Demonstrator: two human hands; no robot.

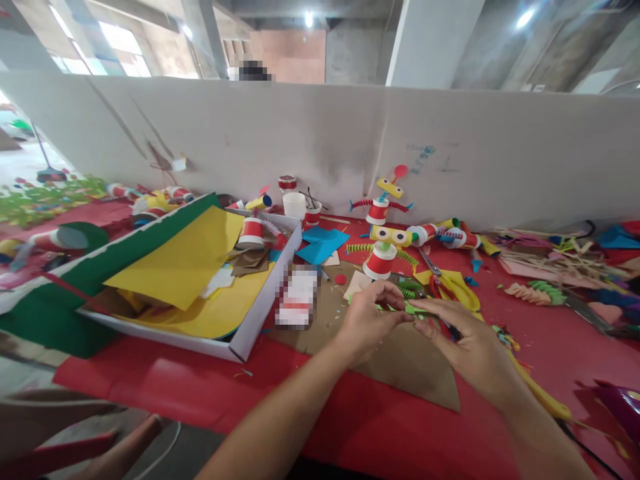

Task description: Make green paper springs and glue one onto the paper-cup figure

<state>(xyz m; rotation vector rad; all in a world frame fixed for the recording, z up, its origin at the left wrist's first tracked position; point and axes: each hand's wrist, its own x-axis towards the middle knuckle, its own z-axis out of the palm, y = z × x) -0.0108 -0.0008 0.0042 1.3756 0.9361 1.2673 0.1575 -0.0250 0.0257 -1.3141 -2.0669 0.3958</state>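
While the red tabletop (pixel 200 380) carries a brown board (pixel 410 375), the left hand (pixel 367 321) and right hand (pixel 473 347) are close together over it; just behind stands a cup figure (pixel 379 262), its coiled arms (pixel 360 248) and eyes (pixel 399 235) attached, whereas the green paper (pixel 412 309) both hands pinch seems unfinished

A partly hidden bright-green strip (pixel 412 309) spans left grip (pixel 369 321) and right grip (pixel 473 347).
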